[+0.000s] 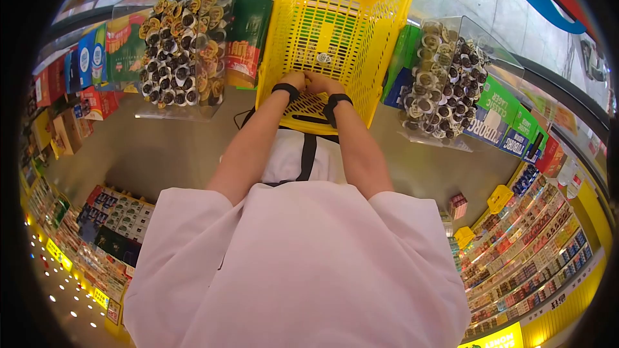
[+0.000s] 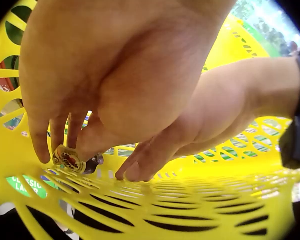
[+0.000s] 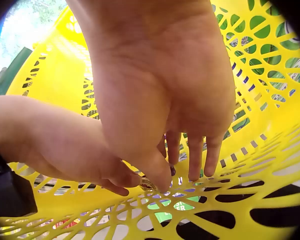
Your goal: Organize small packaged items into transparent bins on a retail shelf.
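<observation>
We see a small gold-wrapped sweet [image 2: 67, 159] with red print, lower left, on the yellow basket [image 2: 200, 200] floor, its long axis slanting down-right. Our left hand [image 2: 105, 85] pinches it; our right hand [image 2: 210, 115] hangs relaxed beside it.

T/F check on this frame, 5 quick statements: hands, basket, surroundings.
1. Both the left hand and the right hand reach into the yellow basket. True.
2. The basket is filled to the rim. False: its floor is mostly bare, with a small wrapped item at the left hand's fingertips.
3. Each wrist wears a black band. True.
4. The basket's walls are solid. False: they are slotted mesh, with the shelves showing through.
5. Clear bins of round wrapped items stand on both sides of the basket. True.
</observation>
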`<state>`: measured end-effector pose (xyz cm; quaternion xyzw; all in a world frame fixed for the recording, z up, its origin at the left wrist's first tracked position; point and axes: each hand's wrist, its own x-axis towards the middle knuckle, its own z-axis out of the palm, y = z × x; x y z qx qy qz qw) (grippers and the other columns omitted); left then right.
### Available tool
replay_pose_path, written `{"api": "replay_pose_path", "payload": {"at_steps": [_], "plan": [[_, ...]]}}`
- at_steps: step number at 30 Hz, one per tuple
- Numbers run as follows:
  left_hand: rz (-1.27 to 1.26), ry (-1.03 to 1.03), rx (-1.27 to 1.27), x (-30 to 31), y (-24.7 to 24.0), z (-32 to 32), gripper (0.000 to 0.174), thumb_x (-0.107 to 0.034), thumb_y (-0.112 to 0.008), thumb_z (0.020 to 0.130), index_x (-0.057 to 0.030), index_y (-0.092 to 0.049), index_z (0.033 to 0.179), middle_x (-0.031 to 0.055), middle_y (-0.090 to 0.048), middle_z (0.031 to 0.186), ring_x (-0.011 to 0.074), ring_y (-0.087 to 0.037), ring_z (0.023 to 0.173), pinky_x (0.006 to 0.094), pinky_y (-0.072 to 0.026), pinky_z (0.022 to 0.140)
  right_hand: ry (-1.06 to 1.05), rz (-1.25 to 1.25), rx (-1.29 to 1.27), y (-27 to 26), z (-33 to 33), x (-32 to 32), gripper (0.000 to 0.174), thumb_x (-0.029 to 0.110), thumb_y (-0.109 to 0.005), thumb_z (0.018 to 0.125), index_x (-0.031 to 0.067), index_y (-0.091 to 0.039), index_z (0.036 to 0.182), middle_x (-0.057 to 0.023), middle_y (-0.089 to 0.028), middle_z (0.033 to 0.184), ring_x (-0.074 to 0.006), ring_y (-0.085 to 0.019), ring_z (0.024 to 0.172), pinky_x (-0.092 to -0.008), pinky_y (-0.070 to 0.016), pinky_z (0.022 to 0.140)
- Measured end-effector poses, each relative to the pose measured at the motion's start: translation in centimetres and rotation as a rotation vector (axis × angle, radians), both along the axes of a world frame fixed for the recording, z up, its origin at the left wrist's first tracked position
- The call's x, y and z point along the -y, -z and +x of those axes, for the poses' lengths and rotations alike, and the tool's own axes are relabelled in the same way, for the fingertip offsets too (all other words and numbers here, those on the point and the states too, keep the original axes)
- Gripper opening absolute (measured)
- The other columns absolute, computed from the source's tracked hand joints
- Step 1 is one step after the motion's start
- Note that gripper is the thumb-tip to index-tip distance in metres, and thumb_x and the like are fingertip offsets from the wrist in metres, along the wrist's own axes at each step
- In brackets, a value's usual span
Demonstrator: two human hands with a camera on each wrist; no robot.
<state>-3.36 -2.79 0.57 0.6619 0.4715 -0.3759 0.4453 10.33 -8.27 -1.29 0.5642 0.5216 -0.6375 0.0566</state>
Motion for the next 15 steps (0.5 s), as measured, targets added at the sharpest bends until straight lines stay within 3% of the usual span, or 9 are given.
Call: {"api": "replay_pose_path", "payload": {"at_steps": [2,5,7,8,10,15], "plan": [[-0.067,0.032,-0.066,-0.1,-1.1,0.5,0.041,0.001,-0.064,0.085,-0.0050,-0.073,0.124,0.0217,-0.071,0.127,0.0403,-0.069,0.115,0.0497,-0.0580,0.090,0.000,0.003,0.007,0.8,0.0,0.3,0.073,0.020,-0.078,0.084,0.0174,-0.050,0.152,-0.0125,-0.058,0.152,-0.0343,-0.057,0.135,-0.0461,-0.0478,0.111],[0.037,0.012,-0.005,0.4,0.1,0.1,0.040,0.004,-0.063,0.084,-0.0045,-0.074,0.121,0.0217,-0.073,0.121,0.0401,-0.071,0.111,0.0495,-0.0572,0.087,0.066,0.023,-0.031,2.3,0.1,0.6,0.064,0.019,-0.077,0.085,0.0171,-0.059,0.146,-0.0123,-0.064,0.145,-0.0343,-0.064,0.126,-0.0454,-0.0514,0.106],[-0.019,0.001,-0.077,0.1,0.7,0.0,0.036,0.004,-0.061,0.083,-0.0034,-0.076,0.115,0.0208,-0.074,0.112,0.0391,-0.072,0.103,0.0486,-0.0567,0.083,-0.040,0.023,-0.026,2.8,0.3,0.3,0.048,0.020,-0.078,0.084,0.0167,-0.073,0.132,-0.0117,-0.072,0.132,-0.0331,-0.069,0.115,-0.0449,-0.0546,0.100],[-0.017,0.000,-0.079,-0.1,1.0,-0.3,0.036,0.004,-0.061,0.083,-0.0034,-0.076,0.115,0.0208,-0.074,0.112,0.0391,-0.072,0.103,0.0486,-0.0567,0.083,-0.041,0.025,-0.027,2.9,0.5,0.4,0.048,0.020,-0.078,0.084,0.0167,-0.073,0.132,-0.0117,-0.072,0.132,-0.0331,-0.069,0.115,-0.0449,-0.0546,0.100],[-0.096,0.012,0.024,-0.4,0.8,-0.7,0.029,-0.009,-0.063,0.092,-0.0006,-0.074,0.118,0.0234,-0.074,0.114,0.0399,-0.073,0.105,0.0502,-0.0583,0.090,-0.009,-0.069,0.045,2.1,0.8,0.5,0.044,0.028,-0.084,0.082,0.0135,-0.078,0.124,-0.0122,-0.077,0.119,-0.0302,-0.073,0.108,-0.0394,-0.0551,0.097],[-0.039,-0.011,0.032,-0.4,0.6,-0.4,0.027,-0.009,-0.064,0.091,-0.0012,-0.077,0.113,0.0242,-0.075,0.110,0.0404,-0.074,0.101,0.0509,-0.0585,0.087,-0.023,-0.083,0.119,0.9,0.7,0.4,0.041,0.025,-0.085,0.081,0.0151,-0.080,0.121,-0.0118,-0.078,0.118,-0.0306,-0.073,0.105,-0.0406,-0.0559,0.095]]}}
